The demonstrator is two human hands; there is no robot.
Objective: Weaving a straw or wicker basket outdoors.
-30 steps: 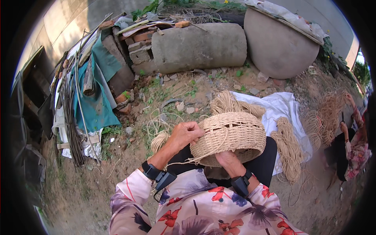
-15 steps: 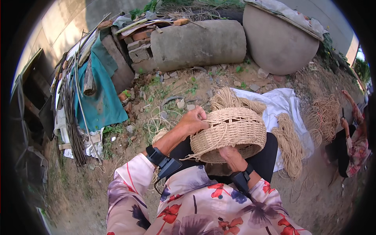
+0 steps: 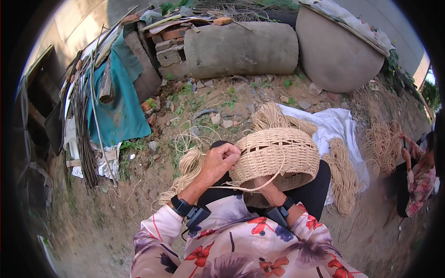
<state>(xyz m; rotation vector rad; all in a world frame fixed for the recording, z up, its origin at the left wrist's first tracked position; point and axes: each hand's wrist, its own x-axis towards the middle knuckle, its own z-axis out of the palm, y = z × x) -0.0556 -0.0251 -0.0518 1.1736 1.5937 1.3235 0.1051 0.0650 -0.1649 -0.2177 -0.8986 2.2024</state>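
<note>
A woven basket of pale twisted cord (image 3: 278, 160) rests tilted across my lap, its opening toward me. An open gap runs around its upper wall. My left hand (image 3: 222, 159) is at the basket's left side, thumb and fingers pinched together against the weave; what lies between them is hidden. My right hand (image 3: 266, 185) reaches into the opening from below, and its fingers are out of sight inside. A loose cord (image 3: 282, 167) loops down over the basket's front and trails left below the rim.
Coiled cord (image 3: 190, 169) lies left of my knee. More hanks (image 3: 342, 178) lie on and beside a white sheet (image 3: 336, 123) at the right. Another person (image 3: 419, 173) sits far right beside tangled cord (image 3: 382, 141). Stones, a concrete cylinder (image 3: 241, 50) and a teal cloth (image 3: 120, 111) are beyond.
My left hand has come down and slightly left from the basket's top edge to its side. The loose cord now hangs in a wide loop over the front. My right hand stays inside.
</note>
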